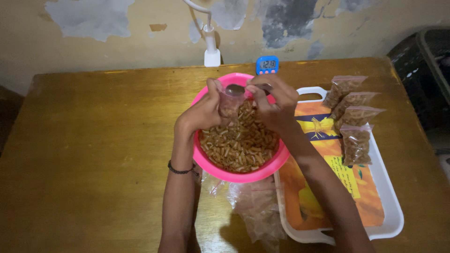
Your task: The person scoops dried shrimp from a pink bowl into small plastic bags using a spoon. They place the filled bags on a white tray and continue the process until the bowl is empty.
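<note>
- Worn wooden table (93, 154) under peeling wall paint.
- Left hand (204, 112) pinches a small clear bag (229, 104) open over a round pink bowl (243, 174) of ridged brown snacks (236, 143).
- Right hand (274, 103) grips a metal spoon (236, 89) at the bag's mouth.

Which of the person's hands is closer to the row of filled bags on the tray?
Right. The right hand is beside the filled bags; the left hand sits farther off, across the pink bowl.

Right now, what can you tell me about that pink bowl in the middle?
The bowl is round, bright pink and looks like plastic. It stands upright on the wooden table, its right edge against or over the white tray. It is well filled with short brown tube-shaped snacks. Both hands work above it: the left hand holds a small clear bag and the right hand a spoon. Empty clear bags lie just in front.
</note>
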